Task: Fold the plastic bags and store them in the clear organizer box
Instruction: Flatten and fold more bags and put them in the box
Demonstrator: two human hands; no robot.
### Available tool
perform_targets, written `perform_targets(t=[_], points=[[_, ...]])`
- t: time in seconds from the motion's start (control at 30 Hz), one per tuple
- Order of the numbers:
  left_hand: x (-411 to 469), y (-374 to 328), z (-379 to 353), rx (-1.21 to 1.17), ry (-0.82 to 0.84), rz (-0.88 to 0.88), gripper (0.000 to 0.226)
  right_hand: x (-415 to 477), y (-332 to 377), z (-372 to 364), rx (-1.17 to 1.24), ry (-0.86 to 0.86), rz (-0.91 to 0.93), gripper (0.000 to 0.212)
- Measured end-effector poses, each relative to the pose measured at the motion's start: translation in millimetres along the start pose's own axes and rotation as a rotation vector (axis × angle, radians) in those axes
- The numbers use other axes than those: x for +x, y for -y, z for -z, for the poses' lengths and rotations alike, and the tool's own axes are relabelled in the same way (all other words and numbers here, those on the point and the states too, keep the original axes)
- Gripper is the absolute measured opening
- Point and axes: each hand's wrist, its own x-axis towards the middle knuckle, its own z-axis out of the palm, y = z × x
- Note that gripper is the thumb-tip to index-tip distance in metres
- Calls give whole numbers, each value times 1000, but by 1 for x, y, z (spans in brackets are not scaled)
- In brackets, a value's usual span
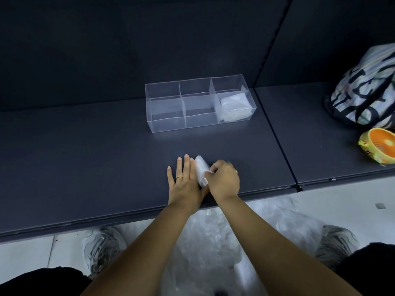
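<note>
A small folded white plastic bag (201, 168) lies on the dark shelf (85, 157) near its front edge. My left hand (183, 180) lies flat beside and partly on its left side, fingers straight. My right hand (223, 178) pinches the bag's right edge with curled fingers. Farther back stands the clear organizer box (168, 120) with several compartments. Its front right compartment holds folded white bags (234, 106); the other compartments look empty.
A patterned tote bag (363, 88) and an orange-slice hand fan (379, 147) sit on the shelf at the right. A pile of loose clear plastic bags (213, 242) lies on the white floor below, between my shoes. A dark back wall rises behind the box.
</note>
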Motion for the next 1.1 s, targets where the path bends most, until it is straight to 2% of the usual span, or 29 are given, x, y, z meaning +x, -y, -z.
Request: perform_targets(t=[0.07,0.1,0.2,0.3,0.37,0.47,0.53,0.6,0.63,0.67,0.73,0.8,0.83,0.9,0.97,1.03,1.1], points=[[-3,2,3,-51,38,-17,90,3,4,5,172,89,-38,7],[-4,4,8,-149,66,-23,90,5,5,9,277,122,-36,12],[2,15,34,-660,94,11,99,15,7,38,444,245,137,29],[13,22,70,-1212,257,56,115,31,14,78,346,502,369,33],[25,23,84,-1355,362,19,95,42,21,99,303,608,417,34],[45,13,99,-1474,417,-13,47,62,28,116,346,606,380,33],[59,1,105,-1588,370,40,31,78,27,121,410,554,294,24],[75,-10,112,-1666,247,115,19,96,25,121,412,480,214,5],[85,-14,115,-1670,164,146,11,109,25,121,404,410,197,11],[94,-17,117,-1640,61,159,3,122,27,120,419,329,167,16],[108,-20,119,-1396,-223,121,7,152,32,120,476,152,104,17],[116,-20,114,-954,-485,13,4,182,38,120,411,14,86,18],[118,-19,109,-729,-538,-47,13,196,39,118,301,-27,81,17],[122,-17,92,-408,-465,-122,42,216,38,112,27,-95,60,19],[123,-13,78,-209,-409,-162,58,227,36,105,-196,-171,39,24],[124,-9,70,-134,-409,-195,64,230,35,97,-342,-237,51,27],[125,-8,68,-100,-395,-206,66,230,33,90,-383,-287,75,26]])
